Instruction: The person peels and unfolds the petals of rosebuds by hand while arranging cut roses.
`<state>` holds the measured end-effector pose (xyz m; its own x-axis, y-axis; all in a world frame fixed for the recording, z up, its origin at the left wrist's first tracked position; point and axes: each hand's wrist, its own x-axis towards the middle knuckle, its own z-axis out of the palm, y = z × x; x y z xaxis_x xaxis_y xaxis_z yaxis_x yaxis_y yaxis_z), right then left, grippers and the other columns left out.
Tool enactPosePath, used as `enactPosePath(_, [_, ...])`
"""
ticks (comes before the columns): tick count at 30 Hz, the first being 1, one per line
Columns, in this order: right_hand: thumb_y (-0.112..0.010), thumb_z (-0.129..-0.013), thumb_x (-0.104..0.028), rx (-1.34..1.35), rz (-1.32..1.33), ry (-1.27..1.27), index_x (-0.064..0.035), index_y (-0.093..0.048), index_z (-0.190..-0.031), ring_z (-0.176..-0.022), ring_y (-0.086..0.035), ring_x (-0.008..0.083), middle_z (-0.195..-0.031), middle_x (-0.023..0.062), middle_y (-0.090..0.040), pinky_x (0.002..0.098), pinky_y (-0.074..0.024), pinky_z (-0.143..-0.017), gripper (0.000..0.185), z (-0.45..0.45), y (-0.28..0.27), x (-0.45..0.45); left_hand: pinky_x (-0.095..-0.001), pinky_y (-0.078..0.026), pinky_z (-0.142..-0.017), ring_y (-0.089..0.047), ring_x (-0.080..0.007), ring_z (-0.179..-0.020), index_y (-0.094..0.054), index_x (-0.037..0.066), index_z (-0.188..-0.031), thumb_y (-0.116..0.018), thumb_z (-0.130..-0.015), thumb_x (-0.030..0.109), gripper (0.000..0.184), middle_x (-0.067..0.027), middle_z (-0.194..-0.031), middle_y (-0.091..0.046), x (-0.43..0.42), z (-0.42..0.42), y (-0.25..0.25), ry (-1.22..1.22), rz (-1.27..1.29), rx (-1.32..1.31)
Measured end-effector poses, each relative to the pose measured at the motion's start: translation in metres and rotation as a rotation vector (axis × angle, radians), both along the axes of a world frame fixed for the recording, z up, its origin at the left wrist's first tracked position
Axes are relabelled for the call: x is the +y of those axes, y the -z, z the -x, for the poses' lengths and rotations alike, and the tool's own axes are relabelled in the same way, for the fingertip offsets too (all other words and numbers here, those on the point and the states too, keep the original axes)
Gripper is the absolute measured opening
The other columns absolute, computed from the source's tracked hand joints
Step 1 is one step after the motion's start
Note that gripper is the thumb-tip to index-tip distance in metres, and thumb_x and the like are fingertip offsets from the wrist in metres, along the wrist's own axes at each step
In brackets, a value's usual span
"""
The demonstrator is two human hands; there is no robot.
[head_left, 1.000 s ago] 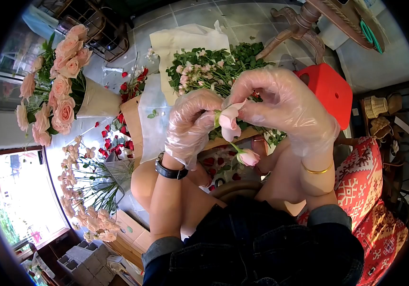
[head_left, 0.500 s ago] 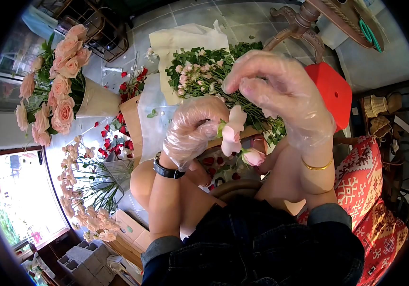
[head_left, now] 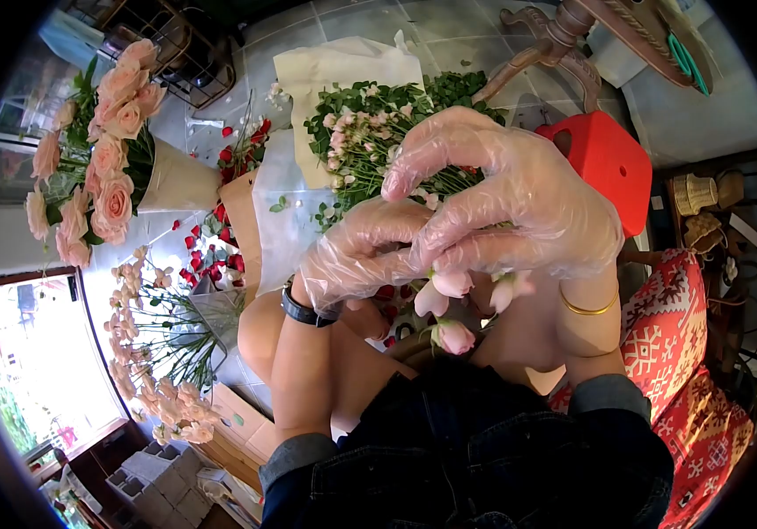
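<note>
Both my hands wear clear plastic gloves and meet in front of my lap. My left hand (head_left: 363, 251) is closed, its fingers curled round a spray of pink roses whose stem is hidden. From the right, my right hand (head_left: 519, 207) reaches over, thumb and a finger pinched at the top of a pink rose (head_left: 453, 282), its index finger stretched apart above. The exact contact is hidden by the fingers. Below hang another pink bloom (head_left: 453, 337) and a paler one (head_left: 509, 289). Beyond the hands lies a bunch of small pink roses (head_left: 370, 132) with green leaves.
Large pink roses stand in a pale bucket (head_left: 180, 181) at the left, with more peach blooms (head_left: 171, 406) below. Red petals (head_left: 207, 260) litter the tiled floor. A red stool (head_left: 612, 167), carved table leg (head_left: 564, 48) and patterned red cushion (head_left: 669, 317) are right.
My right hand has come down and left from above, its fingers now at the roses beside my left hand. The roses have tilted lower and are partly covered by the fingers.
</note>
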<state>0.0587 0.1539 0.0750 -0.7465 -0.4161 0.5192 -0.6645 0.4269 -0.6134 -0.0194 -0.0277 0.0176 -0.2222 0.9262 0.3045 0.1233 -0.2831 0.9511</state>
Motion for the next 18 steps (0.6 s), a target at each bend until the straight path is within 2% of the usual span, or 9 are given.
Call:
enactPosePath(4, [-0.069,-0.068,-0.017,0.022,-0.022,0.046,-0.0079,-0.065,-0.075,-0.091,-0.055,0.0272,-0.098,0.0086,-0.058,0.0369,-0.0446,-0.078,0.012,0.001,0.002,-0.003,-0.0327,-0.044,-0.070,-0.057,-0.0225,-0.078,-0.062,0.003,-0.090,-0.062,-0.082,0.019,0.018,-0.0092,-0.084,-0.061,0.000,-0.001,0.009,-0.016,-0.007,-0.065])
enactPosePath(6, [-0.067,-0.070,-0.014,0.019,-0.015,0.070,-0.0066,-0.062,-0.074,-0.089,-0.056,0.0265,-0.094,0.0091,-0.058,0.0355,-0.0454,-0.077,0.010,0.002,0.003,-0.005,-0.0326,-0.045,-0.071,-0.058,-0.0209,-0.077,-0.062,0.003,-0.082,-0.066,-0.080,0.026,0.023,-0.0070,-0.082,-0.062,-0.001,0.000,0.010,-0.096,-0.001,-0.025])
enactPosePath(10, [-0.066,-0.072,-0.011,-0.081,0.034,0.150,-0.0050,-0.060,-0.073,-0.086,-0.056,0.0245,-0.090,0.0100,-0.058,0.0328,-0.0456,-0.075,0.008,-0.001,-0.001,-0.006,-0.0320,-0.044,-0.068,-0.057,-0.0224,-0.077,-0.061,0.004,-0.081,-0.063,-0.081,0.021,0.017,-0.0079,-0.081,-0.060,0.001,0.001,0.013,-0.160,-0.108,0.033])
enactPosePath(13, [-0.064,-0.072,-0.005,-0.126,0.090,0.259,-0.0028,-0.058,-0.074,-0.083,-0.057,0.0207,-0.088,0.0088,-0.058,0.0292,-0.0454,-0.073,0.006,-0.001,-0.003,-0.003,-0.0326,-0.043,-0.064,-0.055,-0.0223,-0.069,-0.058,0.004,-0.074,-0.061,-0.082,0.025,0.022,-0.0063,-0.074,-0.058,0.004,0.002,0.012,-0.123,-0.109,-0.002])
enactPosePath(15, [-0.062,-0.073,-0.003,-0.165,0.326,0.415,-0.0010,-0.057,-0.075,-0.082,-0.057,0.0165,-0.085,0.0065,-0.059,0.0271,-0.0449,-0.073,0.005,-0.002,0.003,-0.001,-0.0331,-0.042,-0.061,-0.051,-0.0221,-0.063,-0.056,0.004,-0.071,-0.058,-0.084,0.028,0.028,-0.0052,-0.068,-0.054,0.008,0.004,0.011,-0.079,-0.182,-0.021])
enactPosePath(16, [-0.060,-0.074,-0.001,-0.225,0.314,0.487,0.0003,-0.059,-0.077,-0.082,-0.057,0.0143,-0.084,0.0053,-0.060,0.0261,-0.0447,-0.073,0.003,-0.004,0.001,0.002,-0.0327,-0.041,-0.062,-0.049,-0.0219,-0.064,-0.054,0.004,-0.072,-0.056,-0.085,0.031,0.031,-0.0052,-0.070,-0.052,0.006,0.004,0.009,-0.070,-0.127,-0.023])
enactPosePath(18, [-0.058,-0.076,-0.002,-0.183,0.352,0.564,-0.0001,-0.060,-0.079,-0.081,-0.058,0.0144,-0.082,0.0052,-0.061,0.0270,-0.0448,-0.073,0.004,-0.002,0.003,-0.003,-0.0326,-0.042,-0.063,-0.051,-0.0213,-0.067,-0.056,0.003,-0.074,-0.056,-0.085,0.031,0.030,-0.0060,-0.074,-0.054,0.002,0.002,0.008,-0.108,-0.119,-0.031])
